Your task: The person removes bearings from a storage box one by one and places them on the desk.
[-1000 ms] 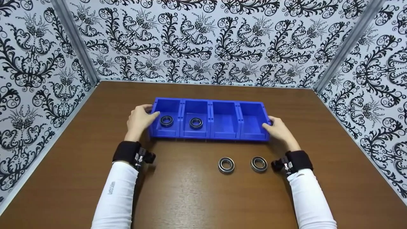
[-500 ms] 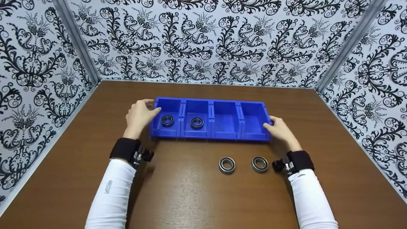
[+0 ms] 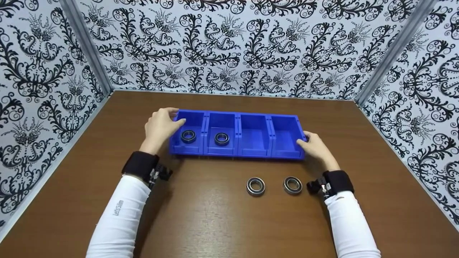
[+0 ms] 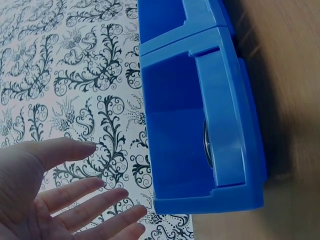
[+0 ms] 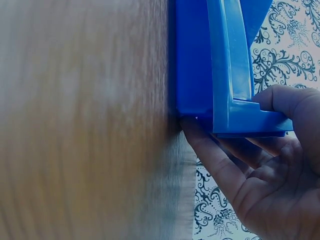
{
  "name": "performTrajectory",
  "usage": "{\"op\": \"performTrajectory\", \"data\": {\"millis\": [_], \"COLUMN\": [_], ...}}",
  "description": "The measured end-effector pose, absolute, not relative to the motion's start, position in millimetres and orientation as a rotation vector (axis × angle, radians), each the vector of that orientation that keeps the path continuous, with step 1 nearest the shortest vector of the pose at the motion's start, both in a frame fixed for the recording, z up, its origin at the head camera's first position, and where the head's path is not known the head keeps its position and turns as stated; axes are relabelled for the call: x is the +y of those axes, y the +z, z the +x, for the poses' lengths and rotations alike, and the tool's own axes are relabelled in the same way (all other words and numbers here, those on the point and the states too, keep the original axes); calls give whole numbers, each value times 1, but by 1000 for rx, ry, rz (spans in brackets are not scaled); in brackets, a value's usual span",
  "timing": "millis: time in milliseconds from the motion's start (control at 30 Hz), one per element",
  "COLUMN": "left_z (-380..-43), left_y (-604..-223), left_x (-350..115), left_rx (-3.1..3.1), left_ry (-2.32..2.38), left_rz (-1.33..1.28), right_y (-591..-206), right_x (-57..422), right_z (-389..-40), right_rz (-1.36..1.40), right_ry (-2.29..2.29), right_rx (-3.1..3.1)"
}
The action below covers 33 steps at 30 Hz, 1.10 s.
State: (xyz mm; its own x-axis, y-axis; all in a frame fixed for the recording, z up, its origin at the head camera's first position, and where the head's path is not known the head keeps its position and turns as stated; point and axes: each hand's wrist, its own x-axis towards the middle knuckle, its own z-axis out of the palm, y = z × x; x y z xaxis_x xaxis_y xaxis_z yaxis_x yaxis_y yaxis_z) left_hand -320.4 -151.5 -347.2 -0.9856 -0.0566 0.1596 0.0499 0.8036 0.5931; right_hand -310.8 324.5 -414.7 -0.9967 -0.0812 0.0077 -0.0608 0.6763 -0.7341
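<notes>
A blue divided bin (image 3: 253, 152) with several compartments stands on the table. One ball bearing (image 3: 188, 141) lies in its leftmost compartment and another bearing (image 3: 222, 143) in the one beside it. My left hand (image 3: 161, 127) is at the bin's left end; the left wrist view shows its fingers (image 4: 112, 222) spread and apart from the blue wall. My right hand (image 3: 317, 147) grips the right end. In the right wrist view its thumb (image 5: 277, 98) lies over the rim, with the fingers along the outside and at the bottom edge.
Two larger bearings lie on the brown table (image 3: 208, 222) in front of the bin: one bearing (image 3: 255, 194) nearer the middle, the other bearing (image 3: 293, 192) near the right wrist camera. Patterned walls (image 3: 229, 46) enclose the back and sides.
My left hand has moved up and away along the bin's left end, its fingers loosened from the rim. The right hand and the bearings look the same.
</notes>
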Motion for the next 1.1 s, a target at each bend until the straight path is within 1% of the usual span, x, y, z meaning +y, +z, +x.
{"op": "performTrajectory", "data": {"millis": [600, 1100], "left_z": [-321, -324], "left_y": [-345, -343], "left_x": [-131, -110], "left_rx": [-2812, -2855], "left_ry": [-858, -843], "left_rz": [-207, -331], "right_y": [-414, -414], "right_x": [325, 325], "right_z": [-311, -311], "right_rz": [-114, -99], "right_ry": [-1259, -1280], "right_rx": [2850, 2845]}}
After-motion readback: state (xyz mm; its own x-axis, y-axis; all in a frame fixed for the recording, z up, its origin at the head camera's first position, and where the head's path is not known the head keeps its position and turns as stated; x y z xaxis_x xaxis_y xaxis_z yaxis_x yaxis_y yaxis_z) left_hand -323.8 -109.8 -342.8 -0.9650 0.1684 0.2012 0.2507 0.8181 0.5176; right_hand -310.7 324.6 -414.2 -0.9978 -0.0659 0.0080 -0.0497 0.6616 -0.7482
